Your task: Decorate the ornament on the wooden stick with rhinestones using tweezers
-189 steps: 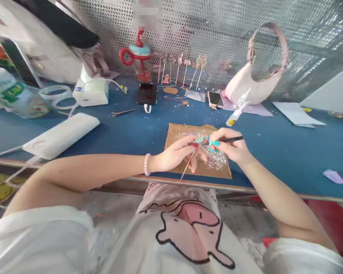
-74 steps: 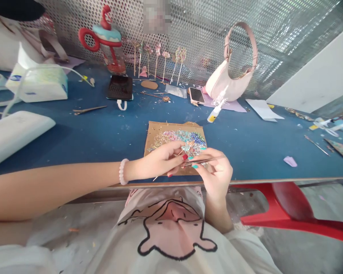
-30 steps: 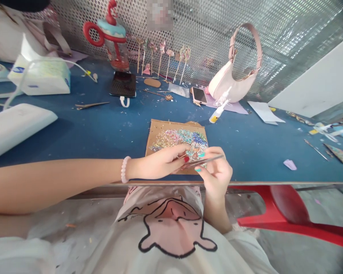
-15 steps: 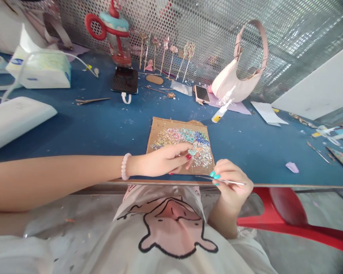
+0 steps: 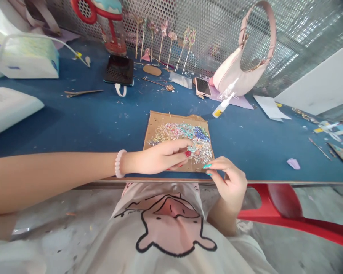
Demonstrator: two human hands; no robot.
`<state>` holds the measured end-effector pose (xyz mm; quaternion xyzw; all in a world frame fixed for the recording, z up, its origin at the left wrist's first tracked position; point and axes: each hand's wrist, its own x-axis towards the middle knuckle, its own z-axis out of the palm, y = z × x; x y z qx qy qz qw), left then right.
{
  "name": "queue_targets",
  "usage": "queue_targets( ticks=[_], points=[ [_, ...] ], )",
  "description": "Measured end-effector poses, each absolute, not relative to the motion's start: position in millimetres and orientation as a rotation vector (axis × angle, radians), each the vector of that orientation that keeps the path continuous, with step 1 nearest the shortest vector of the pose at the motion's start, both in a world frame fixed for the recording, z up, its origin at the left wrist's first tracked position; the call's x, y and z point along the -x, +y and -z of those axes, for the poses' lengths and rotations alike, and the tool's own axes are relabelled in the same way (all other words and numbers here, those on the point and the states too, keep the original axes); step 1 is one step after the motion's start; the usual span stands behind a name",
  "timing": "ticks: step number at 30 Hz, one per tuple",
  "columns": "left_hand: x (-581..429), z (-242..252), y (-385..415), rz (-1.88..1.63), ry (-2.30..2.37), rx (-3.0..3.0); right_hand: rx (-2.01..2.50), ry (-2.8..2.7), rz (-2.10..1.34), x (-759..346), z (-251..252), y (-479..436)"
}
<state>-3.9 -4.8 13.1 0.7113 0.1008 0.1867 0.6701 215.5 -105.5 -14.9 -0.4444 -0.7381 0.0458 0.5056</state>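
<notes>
Between the thumb and forefinger of my left hand [image 5: 160, 155] is a small bead-covered piece [image 5: 192, 148] in teal and peach, held over the cardboard; its shape is partly hidden by the fingers. Beneath lies a cardboard sheet [image 5: 157, 120] at the table's front edge. Spread on it are loose small rhinestones [image 5: 171, 131] in pink, yellow, teal, blue and silver. My right hand [image 5: 228, 177] is closed in a pinch at the cardboard's front right corner. Thin metal tweezers [image 5: 217, 169] show only faintly in its fingers.
Past the cardboard lie a glue bottle [image 5: 218, 111], a phone [image 5: 202, 86], a black device [image 5: 119, 70] and scissors-like tweezers [image 5: 82, 93]. Decorated sticks [image 5: 161, 49] stand along the mesh. A pink handbag [image 5: 228, 76] is at the back right, a red chair [image 5: 286, 201] below.
My right hand has shifted slightly left and up toward the cardboard, and the tweezers have turned so that they show less. The left hand keeps its hold; the whole view has shifted slightly.
</notes>
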Motion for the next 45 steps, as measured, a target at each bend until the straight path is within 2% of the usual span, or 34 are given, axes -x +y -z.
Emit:
queue_targets(
  ticks=[11, 17, 45],
  points=[
    [5, -19, -5, -0.405, 0.269, -1.602, 1.139, -1.746, -0.336, -226, 12, -101],
    [4, -18, -5, -0.409, 0.257, -1.592, 1.164, -1.604, -0.27, -223, 23, -96],
    [2, -20, -6, -0.41, 0.267, -1.588, 1.128, -1.616, -0.292, -225, 26, -95]
  ],
)
